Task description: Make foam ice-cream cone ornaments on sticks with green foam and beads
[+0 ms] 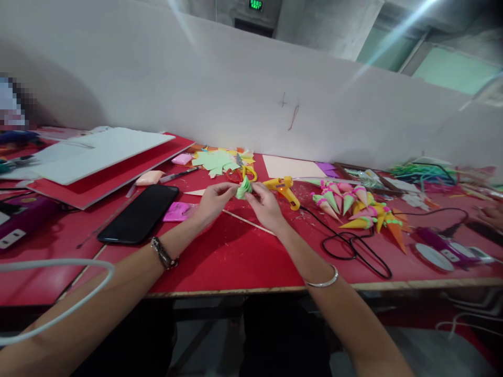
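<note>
A small light-green swirled piece (244, 188), like a soft clay swirl, is pinched between both of my hands above the red table. My left hand (218, 200) grips it from the left, its fingers pressed together. From the right, my right hand (265, 203) holds the same piece with thumb and fingers closed. Just behind the hands lie yellow-handled scissors (249, 170), partly hidden. A yellow hot glue gun (286, 190) rests to the right of my right hand. A thin stick (247, 222) lies on the table below the hands.
Left of the hands are a black phone (139, 213), a pink packet (176, 211) and a white board (106, 152). Several small paper cones (353, 205) are piled at right, near a black cord (353, 246) and a purple power strip (444, 246). Another person's hand (493, 213) shows at far right.
</note>
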Demonstrator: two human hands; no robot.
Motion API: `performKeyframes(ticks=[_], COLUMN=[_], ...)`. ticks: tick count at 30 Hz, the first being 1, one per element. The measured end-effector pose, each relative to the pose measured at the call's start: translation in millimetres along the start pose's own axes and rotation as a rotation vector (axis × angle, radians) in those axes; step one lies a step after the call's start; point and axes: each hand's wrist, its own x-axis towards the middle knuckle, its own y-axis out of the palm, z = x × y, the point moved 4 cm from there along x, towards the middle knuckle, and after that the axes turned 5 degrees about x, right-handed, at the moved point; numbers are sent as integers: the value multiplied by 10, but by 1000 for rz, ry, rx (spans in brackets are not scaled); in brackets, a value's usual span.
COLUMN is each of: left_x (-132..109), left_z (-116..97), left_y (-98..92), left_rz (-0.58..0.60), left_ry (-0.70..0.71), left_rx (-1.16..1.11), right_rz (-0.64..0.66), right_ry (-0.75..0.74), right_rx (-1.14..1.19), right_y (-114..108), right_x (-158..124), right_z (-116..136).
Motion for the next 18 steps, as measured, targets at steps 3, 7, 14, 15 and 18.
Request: performKeyframes(ticks=[3, 7, 14, 15, 18], left_x=[-18, -24, -44, -57, -102], left_z=[-41, -112, -142, -146, -188], left_y=[-3, -11, -33, -33, 16], left_rz=[-40, -48, -19, -26, 40], left_ry=[18, 46, 98, 105, 181], left_rx=[-37, 68, 227, 259, 348], right_rz=[-20, -59, -118, -122, -132], right_ry=[19, 37, 67, 64, 52], right_rx=[33, 63, 83, 77, 79], right_y=[0, -6, -35, -37, -40], right_x=[-1, -6, -5, -5, -5], right_z=[-25, -36, -33, -31, -29])
